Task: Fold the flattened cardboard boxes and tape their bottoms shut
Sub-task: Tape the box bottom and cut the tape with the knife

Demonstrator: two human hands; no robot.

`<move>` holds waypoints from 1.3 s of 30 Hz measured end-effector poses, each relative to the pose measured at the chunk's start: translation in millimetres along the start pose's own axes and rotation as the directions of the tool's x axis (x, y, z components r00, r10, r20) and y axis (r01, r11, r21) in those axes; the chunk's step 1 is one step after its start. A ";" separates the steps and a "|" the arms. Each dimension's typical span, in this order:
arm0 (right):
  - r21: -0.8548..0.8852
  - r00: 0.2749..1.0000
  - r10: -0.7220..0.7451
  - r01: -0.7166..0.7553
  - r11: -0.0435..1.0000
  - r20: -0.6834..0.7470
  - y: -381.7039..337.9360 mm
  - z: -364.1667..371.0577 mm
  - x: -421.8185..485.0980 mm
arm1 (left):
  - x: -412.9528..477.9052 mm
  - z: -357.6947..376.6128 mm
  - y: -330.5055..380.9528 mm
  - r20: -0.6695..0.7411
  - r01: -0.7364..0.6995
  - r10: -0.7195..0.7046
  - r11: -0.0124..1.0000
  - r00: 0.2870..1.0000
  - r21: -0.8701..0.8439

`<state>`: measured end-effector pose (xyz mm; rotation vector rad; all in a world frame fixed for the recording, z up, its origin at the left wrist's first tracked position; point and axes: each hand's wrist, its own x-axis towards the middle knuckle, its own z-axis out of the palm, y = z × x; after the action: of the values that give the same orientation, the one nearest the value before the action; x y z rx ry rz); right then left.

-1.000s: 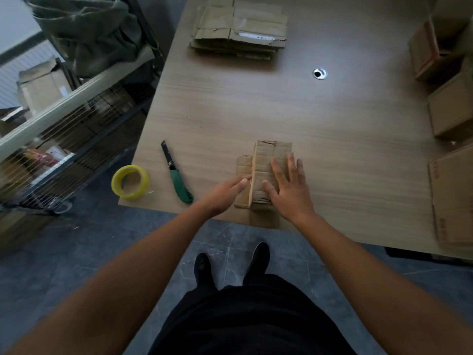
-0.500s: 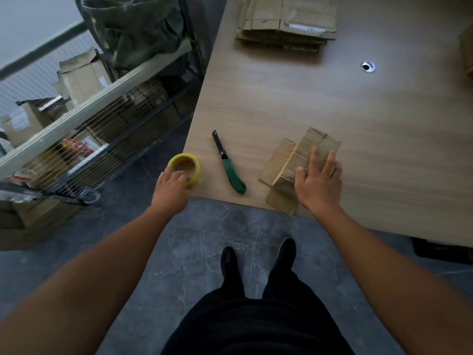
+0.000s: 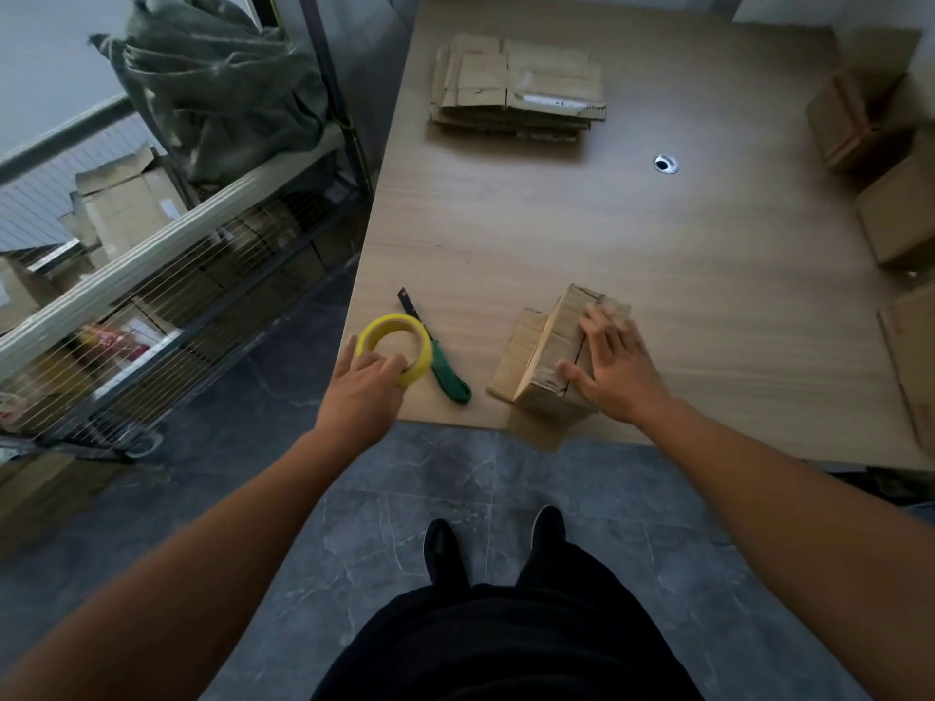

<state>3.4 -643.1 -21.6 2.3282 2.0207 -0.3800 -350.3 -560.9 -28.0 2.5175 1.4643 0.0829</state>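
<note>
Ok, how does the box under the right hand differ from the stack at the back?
The box is folded up into a block; the stack lies flat in layers. The right hand presses on the box; nothing touches the stack. The box sits at the table's near edge and overhangs it; the stack lies wholly on the top. Both are brown cardboard.

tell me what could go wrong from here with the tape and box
The right hand alone presses the box flaps flat; if it eases, they may spring open. The box overhangs the table edge and could slide off. The left hand grips the tape roll beside the knife and might knock it.
</note>
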 end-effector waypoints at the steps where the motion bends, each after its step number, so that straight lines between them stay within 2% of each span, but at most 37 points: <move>1: -0.001 1.000 0.027 -0.027 1.000 0.006 -3.2 -0.7 0.8 | 4.0 -5.7 13.4 -0.003 -0.028 0.028 0.999 1.000 -0.024; 3: 0.004 0.988 0.154 -0.154 0.988 -0.007 -16.8 0.1 5.5 | 14.1 -15.2 44.6 -0.018 -0.079 0.077 0.992 0.997 -0.099; 6: 0.156 0.921 0.389 -0.389 0.908 0.033 -41.3 -3.9 19.4 | 33.0 -23.2 95.2 -0.084 -0.124 0.110 0.976 0.990 -0.181; 8: 0.188 0.907 0.418 -0.419 0.888 0.050 -42.7 -9.1 27.8 | 48.0 -20.0 123.1 -0.127 -0.127 0.104 0.973 0.987 -0.191; 12: 0.041 0.966 0.257 -0.256 0.966 -0.019 -7.9 -26.3 26.7 | 77.4 -4.2 160.4 -0.082 -0.106 0.095 0.985 0.992 -0.135; 13: 0.056 0.976 0.214 -0.211 0.976 -0.037 4.2 -28.0 28.8 | 82.2 -0.3 167.2 -0.058 -0.103 0.096 0.987 0.994 -0.120; 15: 0.245 0.987 0.135 -0.111 0.963 -0.084 27.3 -29.7 35.0 | 88.6 8.1 178.9 -0.024 -0.102 0.099 0.988 0.995 -0.115; 17: 0.426 0.990 0.016 0.047 0.904 -0.141 45.4 -28.6 42.5 | 91.6 15.4 187.2 -0.043 -0.079 0.074 0.990 0.996 -0.113; 20: 0.470 0.978 -0.153 0.204 0.859 -0.145 57.3 -22.9 54.7 | 92.2 24.4 192.5 -0.082 -0.047 0.040 0.996 0.996 -0.081; 26: 0.570 0.963 -0.145 0.253 0.782 -0.228 52.5 -16.6 67.1 | 90.6 38.4 196.8 -0.180 -0.032 0.031 0.999 0.983 -0.004; 28: 0.688 0.974 -0.119 0.221 0.691 -0.193 56.3 -17.8 65.0 | 90.8 40.8 196.2 -0.205 -0.013 0.015 1.000 0.979 0.014; 32: 0.894 0.999 -0.054 0.025 0.447 0.000 64.4 -34.0 53.6 | 93.7 38.4 192.6 -0.270 -0.069 0.090 0.994 0.959 0.085; 36: 0.979 0.976 0.204 -0.117 0.170 0.082 93.3 -43.3 58.1 | 95.9 34.9 189.7 -0.248 -0.071 0.101 0.989 0.964 0.127; 37: 0.980 0.967 0.220 -0.158 0.121 0.128 103.4 -44.4 61.1 | 95.9 35.9 188.4 -0.246 -0.076 0.111 0.986 0.963 0.148; 39: 0.966 0.958 0.136 -0.257 0.026 0.252 117.1 -43.4 64.0 | 95.1 39.3 186.7 -0.258 -0.096 0.144 0.977 0.955 0.191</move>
<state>133.0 -590.9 -8.3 2.8977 1.2725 -2.5828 -137.5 -574.1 -30.7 2.8322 1.4693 0.3453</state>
